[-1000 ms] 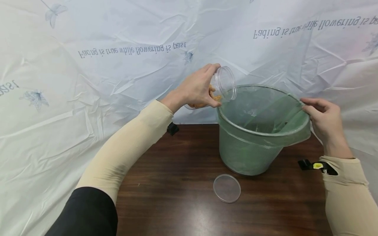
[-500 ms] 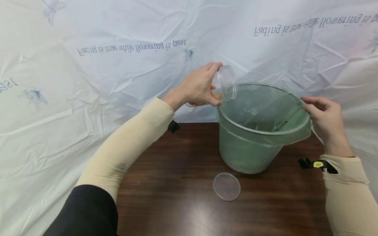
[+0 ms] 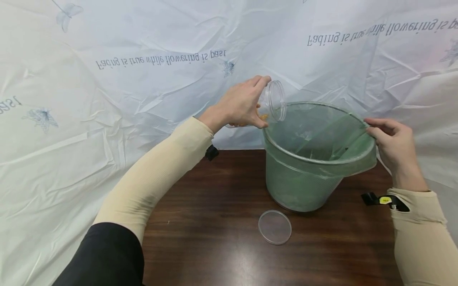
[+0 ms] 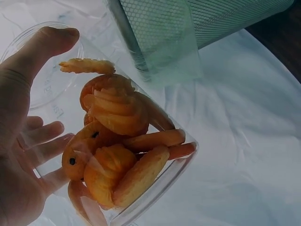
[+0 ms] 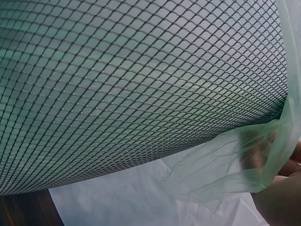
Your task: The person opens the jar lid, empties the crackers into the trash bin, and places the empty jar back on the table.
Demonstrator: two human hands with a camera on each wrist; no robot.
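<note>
The left hand (image 3: 240, 107) curls its fingers and thumb round a clear plastic jar (image 3: 272, 101), holding it tipped on its side with the open mouth facing over the near-left rim of the mesh bin (image 3: 304, 186). Inside the jar, seen from the left wrist, lie orange snack pieces (image 4: 117, 150) — twisted and curled shapes piled against the lower wall, none past the mouth.

The right hand (image 3: 391, 145) pinches the far-right edge of the bin, its fingers bent over the rim and closed on the green plastic liner (image 3: 354, 165) that folds down over the outside; the right wrist view shows the liner's loose flap (image 5: 225, 165) hanging against the dark mesh.

The bin stands on a dark wooden table (image 3: 214, 238). Just in front of its base lies the jar's clear round lid (image 3: 274, 227) — flat, apart from both hands. A crumpled white sheet with printed words (image 3: 107, 99) hangs behind.
</note>
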